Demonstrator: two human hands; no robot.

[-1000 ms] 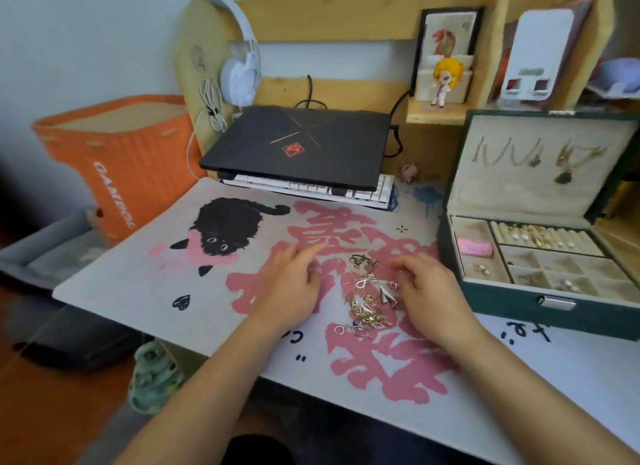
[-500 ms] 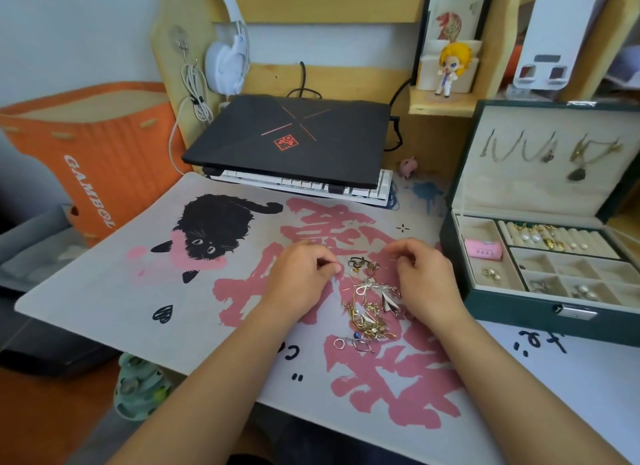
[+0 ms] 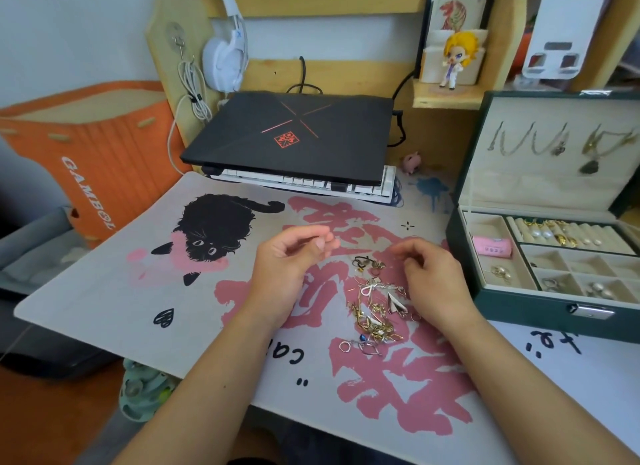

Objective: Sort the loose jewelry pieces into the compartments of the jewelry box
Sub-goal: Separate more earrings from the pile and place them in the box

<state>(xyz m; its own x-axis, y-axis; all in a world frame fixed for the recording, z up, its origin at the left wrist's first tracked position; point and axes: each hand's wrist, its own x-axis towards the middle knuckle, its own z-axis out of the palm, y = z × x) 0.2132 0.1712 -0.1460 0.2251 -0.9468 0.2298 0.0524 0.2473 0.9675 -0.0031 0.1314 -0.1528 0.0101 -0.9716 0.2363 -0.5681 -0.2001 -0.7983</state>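
At the centre of the head view, a heap of loose jewelry pieces (image 3: 375,305) is lying on a printed desk mat (image 3: 104,291), its long axis running from the upper middle of the frame down toward the lower middle, with a few rings and hooks trailing off its lower end. The left hand (image 3: 287,267) is hovering just left of the heap, raised off the mat, its fingers loosely curled with thumb and fingertips drawn close together; motion blur is hiding whether anything small is pinched there. The right hand (image 3: 429,281) is sitting just right of the heap, fingers curled downward over its upper right edge; whether they are gripping a piece cannot be told.

At the right edge of the frame, the green jewelry box (image 3: 540,309) is standing open on the desk, its lid tilted back with chains hanging across the lining. Its long side is running left to right, the clasp facing the lower edge of the frame. Earrings and pearls are occupying several compartments, and a small pink packet (image 3: 491,246) is lying in the left one.

Toward the upper middle, a closed black laptop (image 3: 291,135) is resting on a white keyboard (image 3: 367,187). White headphones (image 3: 225,59) are hanging at upper left, an orange bin (image 3: 90,160) is standing at far left, and a blond figurine (image 3: 457,59) is standing on a shelf above.
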